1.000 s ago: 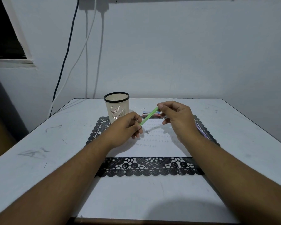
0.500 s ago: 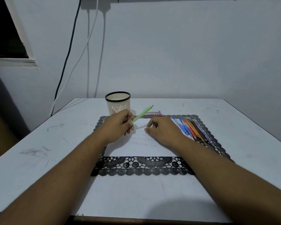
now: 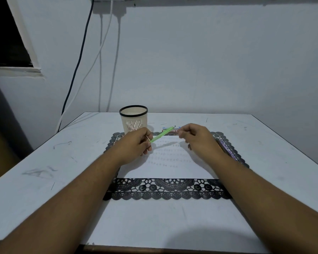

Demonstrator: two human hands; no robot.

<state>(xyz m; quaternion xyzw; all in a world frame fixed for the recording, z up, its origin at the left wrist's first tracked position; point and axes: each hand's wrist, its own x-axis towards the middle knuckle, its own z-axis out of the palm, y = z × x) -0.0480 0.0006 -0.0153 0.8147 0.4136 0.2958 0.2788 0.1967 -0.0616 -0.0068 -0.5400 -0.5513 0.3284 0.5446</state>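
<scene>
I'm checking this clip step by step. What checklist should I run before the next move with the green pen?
1. Grip: left hand grips green pen: ok.
2. Load: right hand holding anything: cannot tell; fingers curled by the pen's far end.
3. Target: cup upright, mouth unblocked: ok.
4. Contents of cup: cannot tell.
5. Surface: paper flat on lace mat: ok.

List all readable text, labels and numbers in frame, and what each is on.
Nothing can be read.
Sheet of paper: rows of faint small marks, too blurred to read.
Coloured items behind the green pen: blue and red patches, too small to read.
Green pen and mesh cup: no lettering visible.
</scene>
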